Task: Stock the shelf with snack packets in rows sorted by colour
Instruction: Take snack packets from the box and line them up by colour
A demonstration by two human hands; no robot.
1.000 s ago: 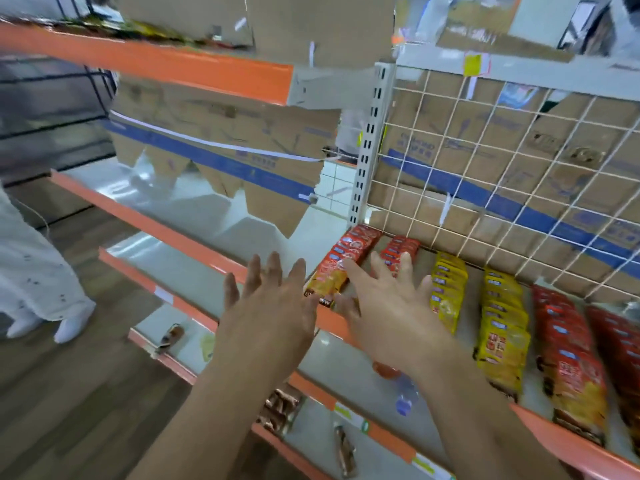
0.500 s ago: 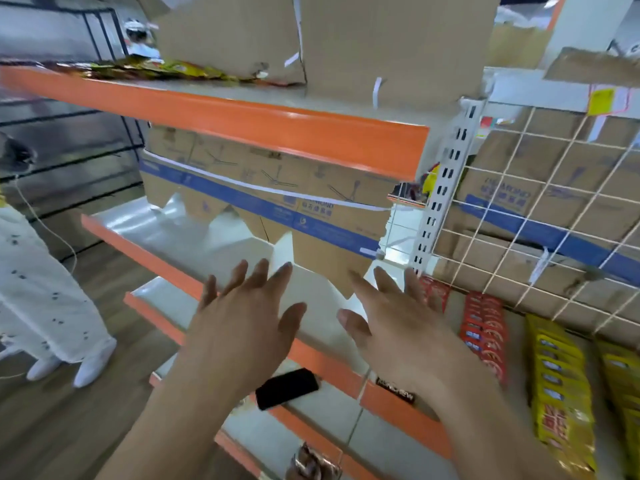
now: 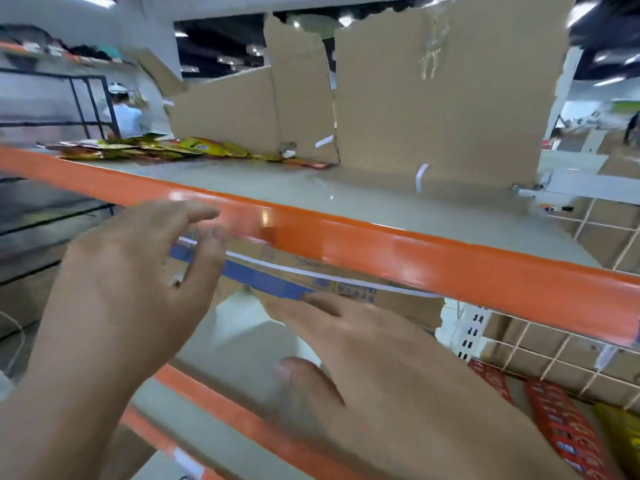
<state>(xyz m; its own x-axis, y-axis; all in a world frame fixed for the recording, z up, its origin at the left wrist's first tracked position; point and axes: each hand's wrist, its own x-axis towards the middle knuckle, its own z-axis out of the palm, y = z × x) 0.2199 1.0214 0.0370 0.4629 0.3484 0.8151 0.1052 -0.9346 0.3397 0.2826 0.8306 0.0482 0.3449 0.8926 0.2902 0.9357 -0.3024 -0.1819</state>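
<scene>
A loose pile of yellow and red snack packets (image 3: 166, 148) lies flat at the back left of the top shelf (image 3: 363, 206), which has an orange front lip. My left hand (image 3: 128, 285) is raised in front of that lip, fingers spread, holding nothing. My right hand (image 3: 374, 382) is lower, under the lip, fingers straight, also empty. Rows of red packets (image 3: 557, 420) and a yellow packet (image 3: 623, 434) show on the shelf below at the bottom right.
Torn cardboard sheets (image 3: 433, 98) stand at the back of the top shelf. A white wire grid (image 3: 561, 344) backs the lower right bay, beside a slotted white upright (image 3: 474, 327). A lower orange-edged shelf (image 3: 235, 362) sits under my hands. A person (image 3: 124, 112) stands far left.
The view has swung up from the stocked lower shelf to the top shelf. Both hands have risen with it, staying empty and spread.
</scene>
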